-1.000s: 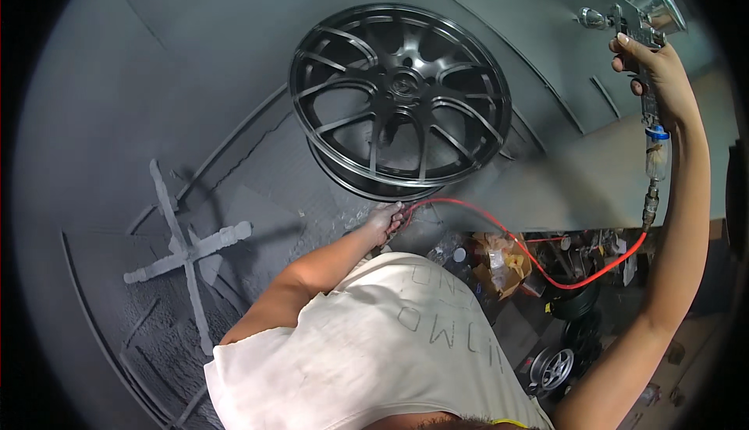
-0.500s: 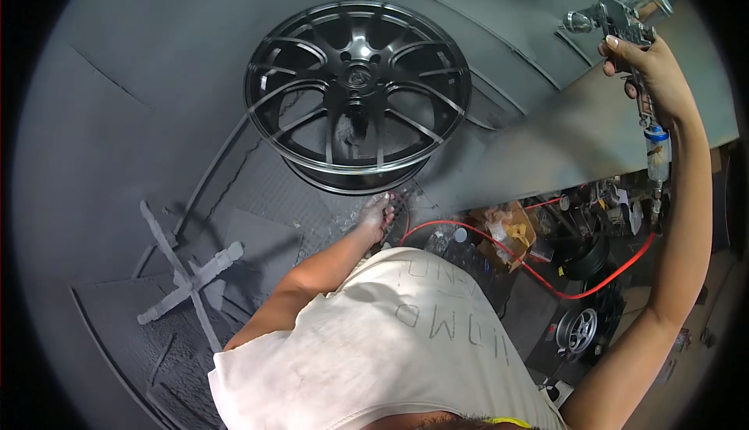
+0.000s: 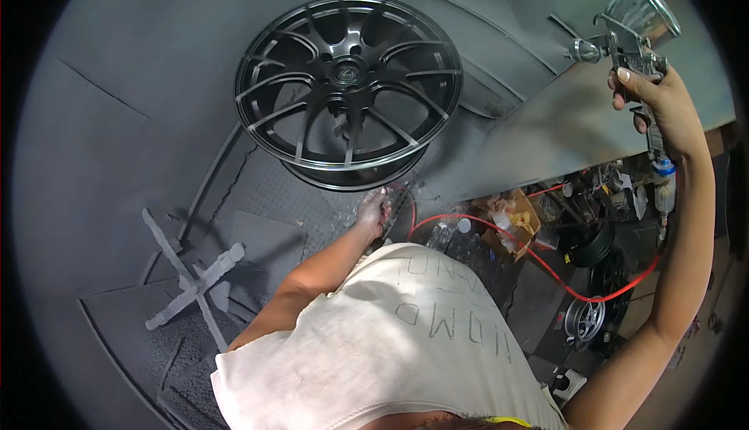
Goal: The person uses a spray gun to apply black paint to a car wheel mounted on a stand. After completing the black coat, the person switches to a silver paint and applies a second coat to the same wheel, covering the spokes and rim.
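Observation:
My right hand is raised at the upper right, wrapped round a metal spray gun. The gun carries a clear cup on top, and its nozzle points left toward the wheel. Below the grip hangs a small clear filter with a blue collar. A glossy black multi-spoke wheel rim stands face up ahead of me, tilted slightly. My left hand, dusted grey, is low beneath the rim's near edge with curled fingers; what they hold, if anything, is hidden.
A red air hose curves from near my left hand to the gun side. At right lie an open cardboard box, tyres and a silver wheel. A grey-coated cross-shaped stand is at left, and a pale panel rises beyond the box.
The wheel rim has turned, its spokes now at different angles. The spray gun in my right hand has moved slightly right and down. My left hand stays beneath the rim.

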`<state>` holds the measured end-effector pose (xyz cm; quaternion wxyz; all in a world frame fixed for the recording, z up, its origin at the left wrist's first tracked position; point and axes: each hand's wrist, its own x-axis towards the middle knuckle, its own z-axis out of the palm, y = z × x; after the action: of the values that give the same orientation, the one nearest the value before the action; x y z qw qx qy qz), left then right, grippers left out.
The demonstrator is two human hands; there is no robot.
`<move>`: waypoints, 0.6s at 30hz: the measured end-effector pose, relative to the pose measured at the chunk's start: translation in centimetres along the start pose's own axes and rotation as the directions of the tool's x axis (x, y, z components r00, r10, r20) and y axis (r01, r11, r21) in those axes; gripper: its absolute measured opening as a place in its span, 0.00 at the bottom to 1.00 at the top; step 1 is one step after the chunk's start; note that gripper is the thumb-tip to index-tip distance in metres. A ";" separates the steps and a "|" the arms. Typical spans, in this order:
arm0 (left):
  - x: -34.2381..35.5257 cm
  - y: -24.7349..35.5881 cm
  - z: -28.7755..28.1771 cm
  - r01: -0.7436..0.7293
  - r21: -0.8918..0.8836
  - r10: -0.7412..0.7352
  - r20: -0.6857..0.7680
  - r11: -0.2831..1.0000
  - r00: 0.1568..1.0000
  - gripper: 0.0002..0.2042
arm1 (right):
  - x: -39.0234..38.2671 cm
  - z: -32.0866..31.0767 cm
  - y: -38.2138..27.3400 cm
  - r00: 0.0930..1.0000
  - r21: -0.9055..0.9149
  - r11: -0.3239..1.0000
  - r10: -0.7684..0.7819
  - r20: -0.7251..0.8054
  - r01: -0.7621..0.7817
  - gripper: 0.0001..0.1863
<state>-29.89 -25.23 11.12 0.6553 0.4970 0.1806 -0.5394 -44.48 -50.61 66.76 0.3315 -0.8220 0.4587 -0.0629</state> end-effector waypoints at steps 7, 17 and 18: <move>0.7 -0.2 -0.9 0.060 0.063 -0.063 0.051 0.996 0.997 0.06 | -1.8 0.8 0.4 0.999 0.070 0.997 0.034 0.033 -0.037 0.12; 1.4 -1.9 -1.2 0.217 0.297 -0.263 0.126 0.930 0.956 0.08 | -4.0 2.4 0.6 0.986 0.197 0.973 0.091 0.137 -0.117 0.15; 1.4 -1.8 -1.2 0.217 0.300 -0.272 0.156 0.929 0.950 0.08 | -4.3 2.6 0.6 0.985 0.203 0.971 0.098 0.141 -0.126 0.15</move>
<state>-30.63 -24.85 8.70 0.5204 0.5027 0.0987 -0.6832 -46.28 -46.09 65.24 0.4492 -0.7572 0.4726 -0.0387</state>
